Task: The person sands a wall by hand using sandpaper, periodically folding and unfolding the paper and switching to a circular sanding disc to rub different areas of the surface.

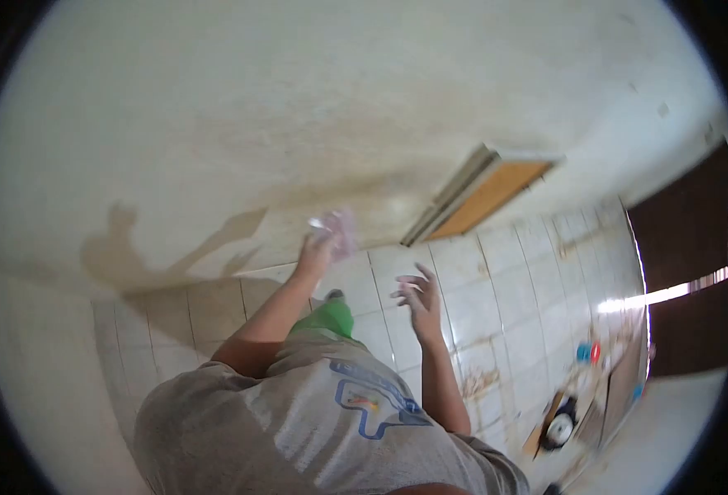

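Observation:
My left hand (318, 254) is closed around a thin pinkish plastic sheet (342, 234), held up close to the pale wall (240, 115). The sheet is blurred, with a bright glint on its left side. Lower and to the right, my right hand (418, 304) is raised above the tiled floor (512, 280). Its fingers are bent and apart, with whitish marks on them, and no object shows clearly between them.
A framed brown panel (487, 196) leans against the wall right of my hands. Brownish debris (481, 381) lies on the tiles. Further right are blue and red items (588, 353), a dark round-faced device (560, 429) on a board and a dark curtain-like opening (681, 223).

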The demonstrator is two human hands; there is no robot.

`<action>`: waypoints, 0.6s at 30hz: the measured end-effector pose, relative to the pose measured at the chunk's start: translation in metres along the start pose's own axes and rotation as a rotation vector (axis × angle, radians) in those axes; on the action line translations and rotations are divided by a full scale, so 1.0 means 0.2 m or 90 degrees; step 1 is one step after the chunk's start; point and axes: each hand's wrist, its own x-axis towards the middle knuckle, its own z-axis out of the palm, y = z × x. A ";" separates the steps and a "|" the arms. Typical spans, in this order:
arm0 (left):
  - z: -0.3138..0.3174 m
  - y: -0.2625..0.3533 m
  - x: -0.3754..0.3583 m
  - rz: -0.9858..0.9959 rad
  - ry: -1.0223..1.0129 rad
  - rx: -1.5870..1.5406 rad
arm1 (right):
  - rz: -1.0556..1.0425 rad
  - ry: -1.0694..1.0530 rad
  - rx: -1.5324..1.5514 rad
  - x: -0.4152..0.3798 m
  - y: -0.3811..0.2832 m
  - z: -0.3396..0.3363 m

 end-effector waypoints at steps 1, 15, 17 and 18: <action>-0.10 0.06 0.09 0.061 0.149 0.036 | 0.016 0.022 0.004 0.11 0.04 -0.06; -0.22 0.95 0.65 0.751 0.770 0.301 | -0.069 -0.315 -0.225 1.08 -0.48 0.07; -0.11 0.76 0.74 0.702 0.735 0.265 | -0.038 -0.337 -0.208 1.17 -0.51 0.08; -0.07 0.68 0.77 0.674 0.708 0.252 | -0.033 -0.354 -0.204 1.20 -0.50 0.08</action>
